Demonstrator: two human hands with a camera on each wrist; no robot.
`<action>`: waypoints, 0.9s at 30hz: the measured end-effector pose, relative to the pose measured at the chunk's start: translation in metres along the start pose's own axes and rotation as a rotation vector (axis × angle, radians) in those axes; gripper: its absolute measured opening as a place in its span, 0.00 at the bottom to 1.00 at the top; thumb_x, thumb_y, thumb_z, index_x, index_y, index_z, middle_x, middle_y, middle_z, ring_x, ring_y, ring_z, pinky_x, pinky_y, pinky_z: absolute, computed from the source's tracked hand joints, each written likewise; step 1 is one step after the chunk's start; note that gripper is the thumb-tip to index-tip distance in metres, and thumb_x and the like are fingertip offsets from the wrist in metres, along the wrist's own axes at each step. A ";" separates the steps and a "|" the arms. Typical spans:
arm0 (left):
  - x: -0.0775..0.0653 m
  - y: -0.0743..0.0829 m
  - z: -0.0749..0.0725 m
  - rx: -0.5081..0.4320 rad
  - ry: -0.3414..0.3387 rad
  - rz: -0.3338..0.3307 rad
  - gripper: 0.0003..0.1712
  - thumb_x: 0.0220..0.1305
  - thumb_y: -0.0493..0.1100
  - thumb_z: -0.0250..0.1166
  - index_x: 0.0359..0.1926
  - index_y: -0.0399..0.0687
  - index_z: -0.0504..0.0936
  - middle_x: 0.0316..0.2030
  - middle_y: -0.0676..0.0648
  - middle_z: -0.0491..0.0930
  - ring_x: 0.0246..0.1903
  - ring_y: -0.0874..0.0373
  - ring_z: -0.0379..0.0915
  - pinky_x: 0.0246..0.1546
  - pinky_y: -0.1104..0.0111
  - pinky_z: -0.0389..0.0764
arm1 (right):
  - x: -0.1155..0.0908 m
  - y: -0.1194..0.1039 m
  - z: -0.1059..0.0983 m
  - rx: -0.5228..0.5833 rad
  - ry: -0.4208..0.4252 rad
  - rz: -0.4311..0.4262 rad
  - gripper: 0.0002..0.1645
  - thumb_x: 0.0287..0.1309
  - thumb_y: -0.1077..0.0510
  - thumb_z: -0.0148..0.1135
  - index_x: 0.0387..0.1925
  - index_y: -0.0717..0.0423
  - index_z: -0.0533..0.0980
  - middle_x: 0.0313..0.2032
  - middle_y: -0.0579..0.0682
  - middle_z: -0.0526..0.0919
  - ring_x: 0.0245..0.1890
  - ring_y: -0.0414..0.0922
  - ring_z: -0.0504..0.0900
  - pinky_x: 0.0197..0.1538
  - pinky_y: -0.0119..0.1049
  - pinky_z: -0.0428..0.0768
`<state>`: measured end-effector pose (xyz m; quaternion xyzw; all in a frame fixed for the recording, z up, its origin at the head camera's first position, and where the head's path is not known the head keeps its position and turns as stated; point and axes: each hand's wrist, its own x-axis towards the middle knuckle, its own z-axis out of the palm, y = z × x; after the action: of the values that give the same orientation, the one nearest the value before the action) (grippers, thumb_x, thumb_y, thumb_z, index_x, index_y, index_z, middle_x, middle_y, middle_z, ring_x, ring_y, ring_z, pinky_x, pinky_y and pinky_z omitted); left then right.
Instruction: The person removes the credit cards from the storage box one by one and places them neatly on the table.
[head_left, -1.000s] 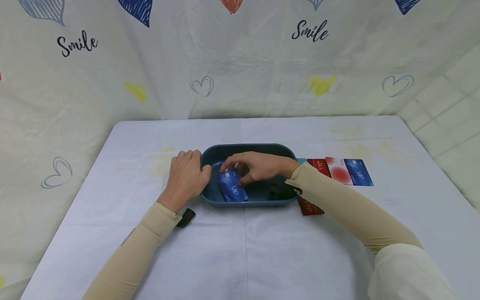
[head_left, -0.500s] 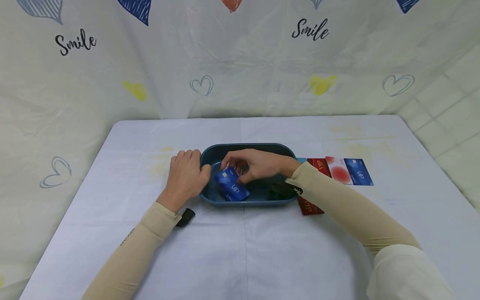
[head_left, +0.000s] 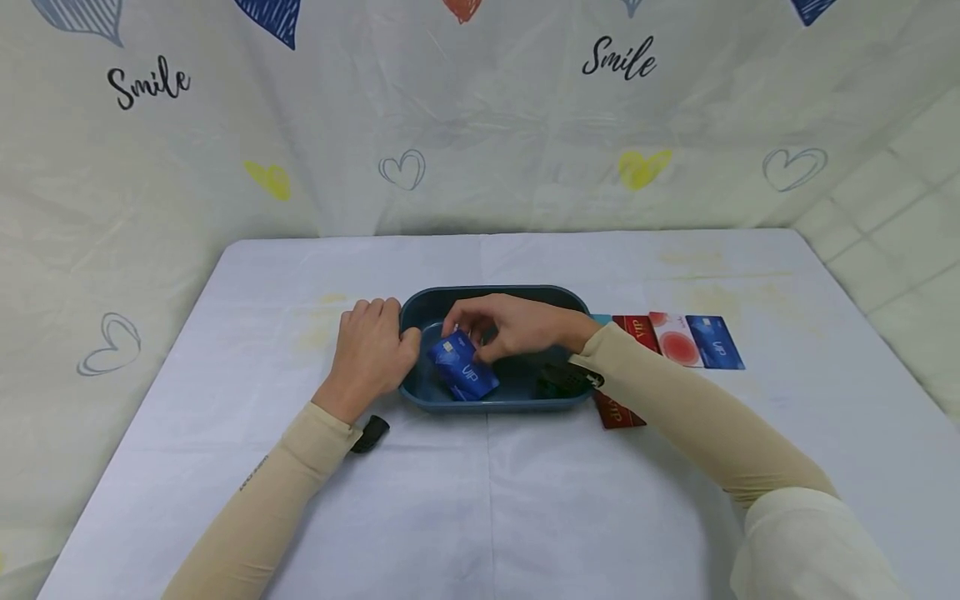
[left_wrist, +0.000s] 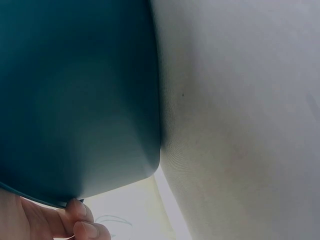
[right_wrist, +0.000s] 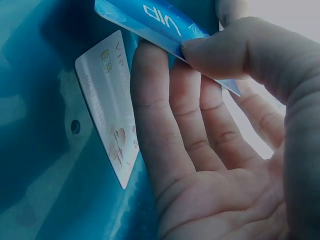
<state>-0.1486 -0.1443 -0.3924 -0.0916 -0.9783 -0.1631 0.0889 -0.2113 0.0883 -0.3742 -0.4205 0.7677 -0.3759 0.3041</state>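
Observation:
My left hand [head_left: 372, 350] grips the left end of a dark teal plastic basin [head_left: 495, 407]; in the left wrist view its fingertips [left_wrist: 90, 227] curl at the basin's rim. Reaching into the basin from the right, my right hand [head_left: 517, 327] pinches a blue VIP card [head_left: 463, 367] between thumb and fingers. The right wrist view shows that blue card tilted edge-on at the top. A white VIP card with a chip [right_wrist: 112, 95] leans behind the fingers in that view, inside the basin.
Right of the basin lie a red VIP card [head_left: 636, 327], a white card with a pink circle [head_left: 680, 340] and another blue VIP card [head_left: 717, 342] in a row. Another red card [head_left: 619, 412] lies nearer. White cloth covers the table [head_left: 420, 517].
The blue card in my right hand has tilted and lifted slightly, its top swinging left. My right hand has risen a little. The left hand has stayed on the basin.

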 end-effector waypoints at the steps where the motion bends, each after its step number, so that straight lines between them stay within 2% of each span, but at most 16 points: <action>1: 0.000 0.000 -0.001 0.001 -0.001 -0.001 0.17 0.61 0.50 0.48 0.34 0.40 0.74 0.30 0.42 0.74 0.36 0.45 0.66 0.42 0.54 0.67 | 0.000 0.000 0.000 0.002 0.001 -0.001 0.27 0.53 0.65 0.62 0.55 0.46 0.71 0.53 0.47 0.79 0.45 0.45 0.77 0.52 0.37 0.79; 13: -0.003 0.003 -0.004 0.011 -0.010 0.003 0.19 0.62 0.50 0.49 0.37 0.38 0.75 0.33 0.40 0.77 0.37 0.45 0.67 0.42 0.53 0.68 | -0.003 -0.004 -0.005 0.043 0.040 -0.019 0.26 0.54 0.66 0.63 0.55 0.49 0.72 0.50 0.49 0.80 0.43 0.46 0.78 0.51 0.38 0.80; 18: -0.004 0.004 -0.005 0.031 -0.001 0.016 0.18 0.62 0.50 0.49 0.35 0.38 0.74 0.31 0.40 0.76 0.36 0.44 0.67 0.41 0.53 0.68 | -0.004 -0.007 -0.008 0.058 0.054 -0.027 0.25 0.54 0.66 0.63 0.55 0.50 0.72 0.49 0.50 0.80 0.43 0.47 0.78 0.51 0.40 0.80; 27: -0.005 0.002 -0.006 0.036 -0.003 0.019 0.19 0.63 0.51 0.48 0.35 0.38 0.74 0.31 0.41 0.75 0.36 0.45 0.67 0.41 0.53 0.68 | -0.005 -0.014 -0.012 0.064 0.082 -0.002 0.25 0.54 0.65 0.64 0.55 0.51 0.71 0.48 0.52 0.81 0.42 0.48 0.78 0.48 0.38 0.80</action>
<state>-0.1425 -0.1450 -0.3870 -0.0995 -0.9803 -0.1444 0.0908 -0.2129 0.0915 -0.3551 -0.3958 0.7667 -0.4173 0.2853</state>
